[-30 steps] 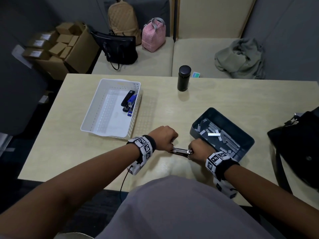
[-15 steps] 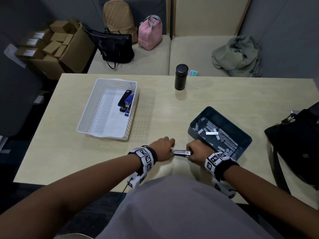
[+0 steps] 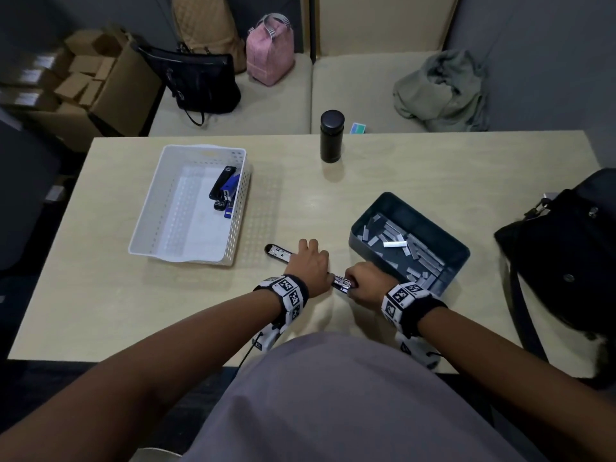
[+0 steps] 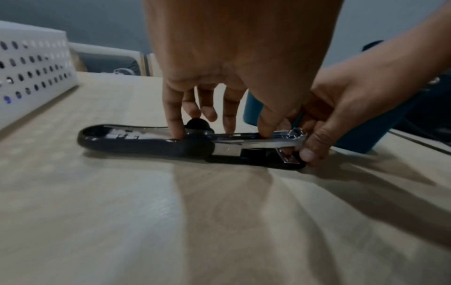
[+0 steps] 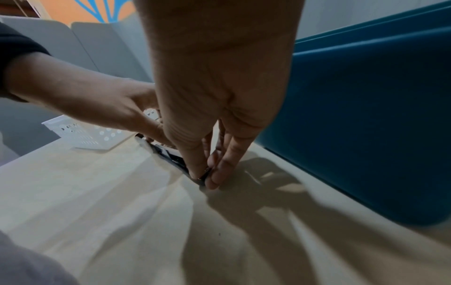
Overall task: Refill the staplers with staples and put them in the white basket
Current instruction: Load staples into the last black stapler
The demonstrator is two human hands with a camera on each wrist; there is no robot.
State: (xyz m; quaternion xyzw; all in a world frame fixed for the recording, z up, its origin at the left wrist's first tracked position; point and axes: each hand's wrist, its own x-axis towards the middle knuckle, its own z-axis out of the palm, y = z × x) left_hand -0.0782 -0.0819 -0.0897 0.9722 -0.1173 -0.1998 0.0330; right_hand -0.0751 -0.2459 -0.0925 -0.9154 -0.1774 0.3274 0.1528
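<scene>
A black stapler (image 3: pixel 278 252) lies opened flat on the table, its cover swung out to the left and its metal magazine (image 4: pixel 256 137) bare. My left hand (image 3: pixel 310 263) grips it at the hinge, with the thumb on the magazine and the other fingers (image 4: pixel 174 123) straddling the body. My right hand (image 3: pixel 363 283) pinches the stapler's front end (image 5: pixel 203 174). The white basket (image 3: pixel 150 201) stands to the left and holds a black stapler (image 3: pixel 221 183) and a blue one (image 3: pixel 233 186). Just right of my hands, a dark blue tray (image 3: pixel 433 225) holds several staple strips (image 3: pixel 420 253).
A black bottle (image 3: pixel 331 136) stands at the table's far edge. A black bag (image 3: pixel 566 248) sits on the right side. Behind the table is a bench with bags and a grey garment (image 3: pixel 440 90). Cardboard boxes (image 3: pixel 90 78) sit at far left.
The stapler's cover now lies swung out to the left of my left hand. That hand has shifted up and left along the stapler. My right hand stays at the front end.
</scene>
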